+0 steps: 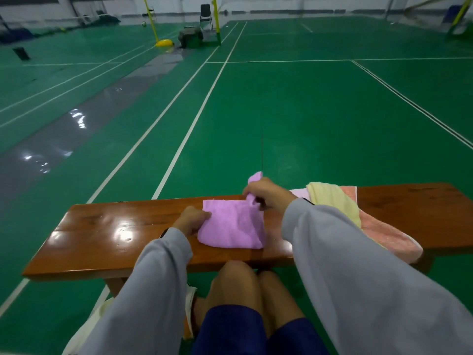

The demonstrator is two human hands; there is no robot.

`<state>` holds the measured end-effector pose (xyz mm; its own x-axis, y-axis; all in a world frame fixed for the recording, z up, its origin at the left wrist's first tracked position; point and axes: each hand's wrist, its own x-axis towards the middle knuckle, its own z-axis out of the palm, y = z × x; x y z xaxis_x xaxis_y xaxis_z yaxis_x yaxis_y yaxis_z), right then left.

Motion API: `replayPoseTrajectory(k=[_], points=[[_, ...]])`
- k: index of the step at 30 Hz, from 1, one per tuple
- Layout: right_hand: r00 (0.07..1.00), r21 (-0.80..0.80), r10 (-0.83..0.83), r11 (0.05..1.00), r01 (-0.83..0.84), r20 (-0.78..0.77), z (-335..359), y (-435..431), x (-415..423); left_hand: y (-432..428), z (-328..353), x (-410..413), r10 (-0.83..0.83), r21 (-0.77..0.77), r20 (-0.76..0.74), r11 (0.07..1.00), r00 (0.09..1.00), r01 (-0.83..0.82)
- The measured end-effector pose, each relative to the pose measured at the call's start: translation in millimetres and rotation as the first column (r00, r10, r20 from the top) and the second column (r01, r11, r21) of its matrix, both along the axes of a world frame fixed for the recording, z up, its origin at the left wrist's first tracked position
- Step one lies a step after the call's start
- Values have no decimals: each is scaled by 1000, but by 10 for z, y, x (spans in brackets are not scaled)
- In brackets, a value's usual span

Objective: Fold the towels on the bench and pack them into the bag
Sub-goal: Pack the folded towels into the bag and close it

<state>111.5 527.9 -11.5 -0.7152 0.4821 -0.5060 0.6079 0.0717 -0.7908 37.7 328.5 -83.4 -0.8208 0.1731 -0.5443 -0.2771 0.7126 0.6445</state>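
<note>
Grey sleeves (158, 278), left fingers (203, 216) and right fingers (250, 192) pinching fluffy purple towel (230, 228), glossy bench (102, 237).

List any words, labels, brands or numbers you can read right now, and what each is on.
No readable text: the purple towel, yellow towel, pink towel and bench show no print.
Anything on the chair far across the court is too small and blurred to tell.

Green court floor (307, 111) with white lines (181, 147) ahead of me, glossy grey strip (58, 142) on my left, black chair (205, 12) by far wall (281, 3)
</note>
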Motion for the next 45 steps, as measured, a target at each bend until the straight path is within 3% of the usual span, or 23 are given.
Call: replayPoseTrajectory(k=[8, 12, 14, 16, 18, 20, 22, 23, 25, 29, 35, 40, 43, 45], points=[[997, 69, 68, 995, -67, -24, -406, -888, -381, -352, -13, -62, -110, 267, 165, 962, 980, 63], [1000, -60, 22, 998, -22, -4, -630, -1046, -440, -366, -79, -122, -121, 204, 140, 975, 983, 91], [998, 199, 67, 978, -63, -13, -589, -995, -375, -312, -110, -151, -111, 141, 26, 984, 993, 107], [982, 527, 187, 838, -143, -31, -586, -863, -297, -230, -136, -182, -120, 36, -232, 991, 965, 131], [948, 757, 319, 621, -203, -8, -603, -708, -203, -157, -134, -163, -223, -81, -479, 974, 849, 210], [892, 872, 447, 407, -273, 70, -722, -584, -165, -71, -147, -80, -419, -236, -656, 904, 628, 357], [837, 872, 520, 317, -373, 169, -938, -477, -136, 40, -229, 46, -557, -362, -717, 812, 420, 458], [819, 855, 530, 299, -424, 221, -1064, -430, -108, 100, -310, 92, -605, -402, -697, 775, 386, 488], [814, 835, 503, 283, -472, 290, -1287, -347, -36, 197, -508, 158, -691, -477, -588, 717, 421, 509], [882, 805, 413, 431, -409, 227, -1513, -265, -15, 314, -820, 85, -705, -554, -538, 709, 462, 436], [877, 815, 427, 413, -405, 220, -1466, -245, -43, 383, -885, -41, -721, -615, -540, 691, 435, 381], [823, 838, 468, 264, -479, 323, -1317, -53, 103, 284, -796, 46, -721, -633, -506, 683, 473, 364], [871, 844, 362, 298, -446, 332, -1184, 259, 393, 105, -740, 49, -718, -668, -470, 670, 514, 325], [898, 849, 248, 310, -429, 363, -1102, 518, 613, 56, -651, 80, -742, -755, -438, 610, 507, 241]])
